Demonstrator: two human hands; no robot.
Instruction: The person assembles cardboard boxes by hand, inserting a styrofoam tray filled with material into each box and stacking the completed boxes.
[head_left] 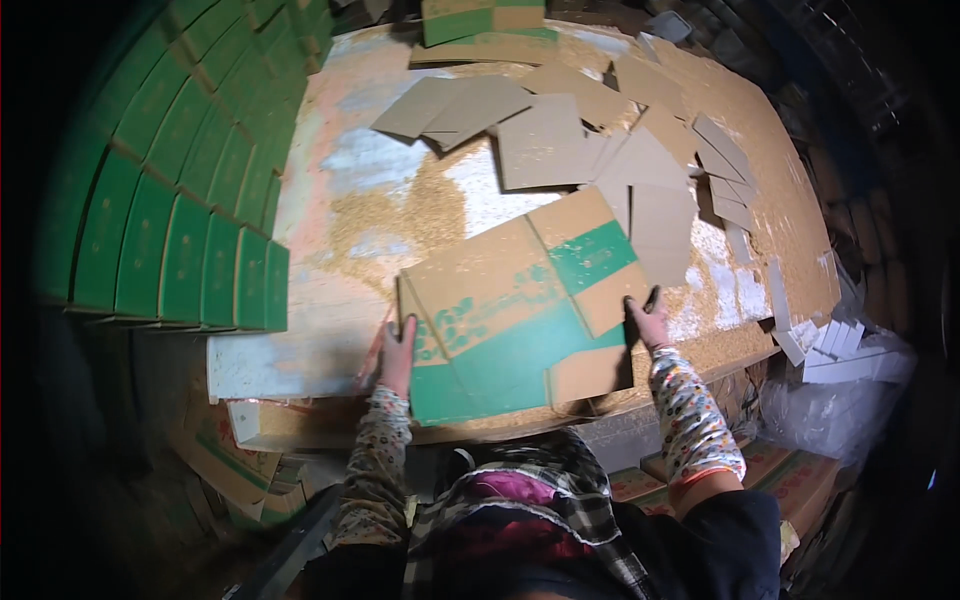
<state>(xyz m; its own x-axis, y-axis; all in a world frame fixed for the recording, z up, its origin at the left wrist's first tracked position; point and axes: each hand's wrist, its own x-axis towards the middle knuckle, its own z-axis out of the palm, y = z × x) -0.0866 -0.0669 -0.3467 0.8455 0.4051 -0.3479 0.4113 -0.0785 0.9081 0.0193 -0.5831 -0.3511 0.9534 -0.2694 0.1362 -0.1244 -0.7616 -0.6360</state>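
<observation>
A flattened cardboard box [490, 365], brown with green printed panels, lies slanted over the near edge of the table, between my hands. My left hand [398, 355] grips its left edge, thumb upward along the side. At the right edge, my right hand [650, 322] holds the box with the thumb and fingers around the border; part of the fingers is hidden behind the cardboard. Just beyond the box, loose plain brown cardboard sheets [545, 145] overlap one another on the table.
Tall stacks of green boxes [140, 235] stand along the left. Tan crumbly shavings [430, 205] are scattered over the worn table [345, 155]. More green-and-brown cardboard [480, 48] sits at the far edge. White pieces [850, 350] and clear plastic [815, 410] are at the right corner.
</observation>
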